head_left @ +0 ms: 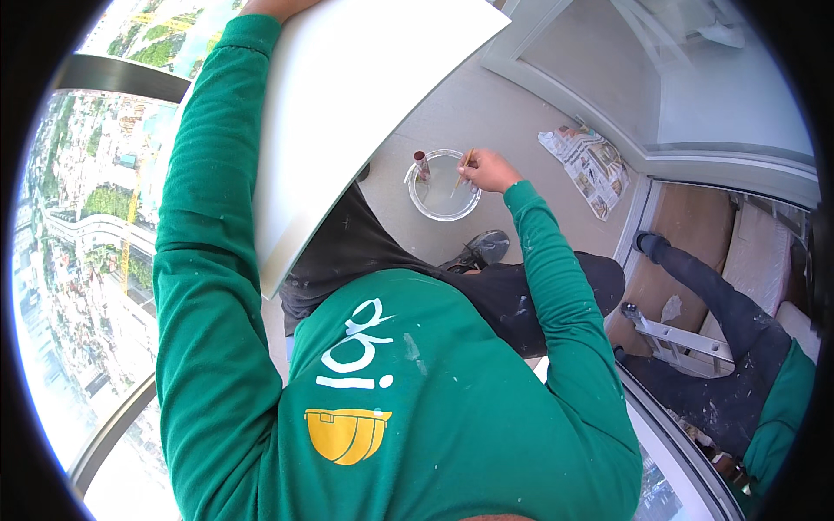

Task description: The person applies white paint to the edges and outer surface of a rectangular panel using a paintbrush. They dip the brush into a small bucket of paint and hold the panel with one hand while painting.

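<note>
My right hand (492,171) pinches a thin wooden stick (463,172) over a round, clear plastic tub (420,205) on the floor. The stick's lower end points down into the tub; whether it touches what is inside I cannot tell. A dark red cylindrical piece (422,163) stands tilted against the tub's far left side. A large white panel (365,78) slants across in front of me, left of the tub. At the panel's far left edge is my left hand (276,7), mostly cut off by the top of the picture, its fingers out of sight.
Printed newspaper (586,169) lies on the floor right of the tub. A glass door (721,95) stands at the far right. Beyond the frame, a co-worker's leg (708,282) and a metal ladder (686,345) show. Railing (130,78) and a high drop are left.
</note>
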A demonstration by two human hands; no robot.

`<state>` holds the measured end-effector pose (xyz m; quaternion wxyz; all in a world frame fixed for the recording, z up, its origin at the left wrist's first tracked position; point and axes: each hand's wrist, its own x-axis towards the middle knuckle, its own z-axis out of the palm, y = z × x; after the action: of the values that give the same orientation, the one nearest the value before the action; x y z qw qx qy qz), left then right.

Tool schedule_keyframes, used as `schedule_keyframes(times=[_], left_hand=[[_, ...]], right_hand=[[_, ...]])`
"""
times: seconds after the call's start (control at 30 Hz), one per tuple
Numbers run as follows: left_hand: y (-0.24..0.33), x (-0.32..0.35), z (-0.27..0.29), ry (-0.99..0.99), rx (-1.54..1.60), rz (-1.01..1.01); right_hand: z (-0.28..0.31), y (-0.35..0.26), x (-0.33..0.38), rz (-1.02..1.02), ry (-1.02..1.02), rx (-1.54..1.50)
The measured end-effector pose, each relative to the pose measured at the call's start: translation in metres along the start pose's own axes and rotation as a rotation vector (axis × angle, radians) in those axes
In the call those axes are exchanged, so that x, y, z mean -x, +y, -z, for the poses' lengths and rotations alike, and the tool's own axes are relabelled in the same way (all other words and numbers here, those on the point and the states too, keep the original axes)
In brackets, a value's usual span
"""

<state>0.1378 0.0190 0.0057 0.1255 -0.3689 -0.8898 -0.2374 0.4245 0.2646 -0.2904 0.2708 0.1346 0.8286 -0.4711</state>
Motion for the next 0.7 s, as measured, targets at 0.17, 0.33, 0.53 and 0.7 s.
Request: schedule_keyframes(times=[0.17, 0.33, 0.53, 0.7], left_hand=[[0.011, 0.006, 0.008, 0.018, 0.007, -0.018], [0.02, -0.001, 0.015, 0.001, 0.014, -0.025], [0.02, 0.0, 0.005, 0.011, 0.012, -0.086], [0.02, -0.002, 0.002, -0.011, 0.005, -0.065]], right_hand=[[0.017, 0.008, 0.021, 0.034, 0.116, -0.089], [0.025, 0.009, 0.032, 0.022, 0.147, 0.176], [0.039, -0.004, 0.035, 0.009, 0.219, 0.133], [0.035, -0.005, 0.038, 0.071, 0.203, 0.246]])
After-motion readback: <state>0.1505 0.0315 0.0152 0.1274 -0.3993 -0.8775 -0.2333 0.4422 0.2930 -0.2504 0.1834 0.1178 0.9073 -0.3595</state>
